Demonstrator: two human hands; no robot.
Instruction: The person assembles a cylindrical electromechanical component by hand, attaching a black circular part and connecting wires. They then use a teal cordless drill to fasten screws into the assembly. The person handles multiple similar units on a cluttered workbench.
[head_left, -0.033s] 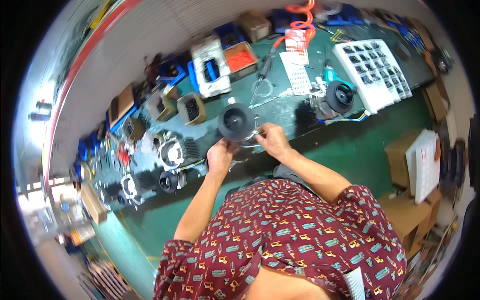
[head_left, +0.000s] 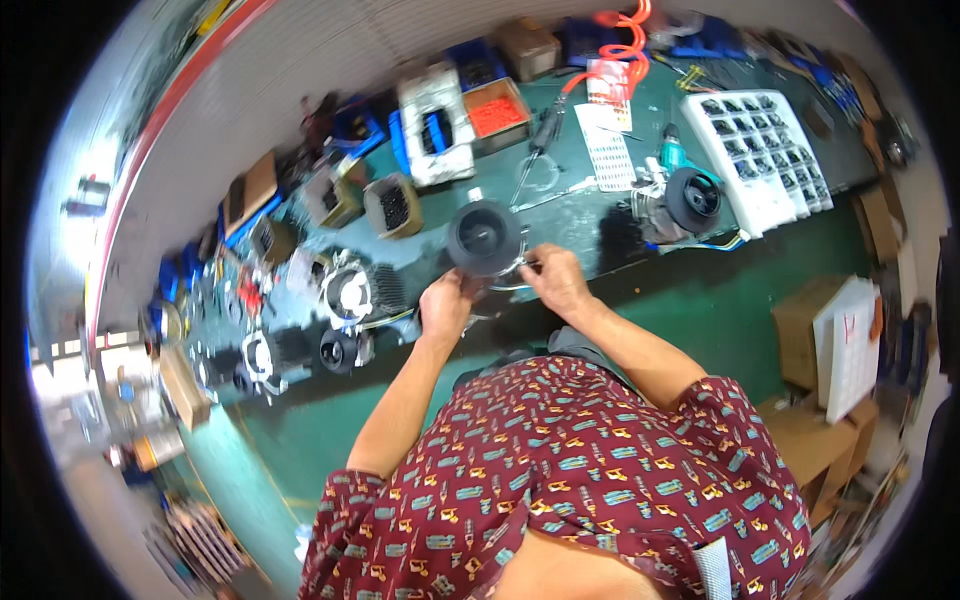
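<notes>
A blower fan [head_left: 484,238] with a round black housing and a dark wheel inside stands upright at the near edge of the workbench. Thumb and fingers of my left hand [head_left: 446,306] are closed at its lower left rim, the fingertips partly hidden. On its right side, my right hand [head_left: 560,280] pinches at the metal fittings and thin wires; what exactly lies between those fingertips is too small to tell. A second blower fan [head_left: 693,199] with wires sits farther right on the bench. Beside it lies a teal power driver [head_left: 672,150].
A white tray [head_left: 765,205] of small black parts lies at the right. Bins of screws [head_left: 392,207] and a box of red parts [head_left: 496,115] line the back. More fan assemblies [head_left: 352,295] stand at the left. A coiled red air hose [head_left: 637,55] hangs above the bench.
The whole view has shifted slightly, so the bench appears a little farther right. Both hands stay at the blower fan, with hardly any movement relative to it.
</notes>
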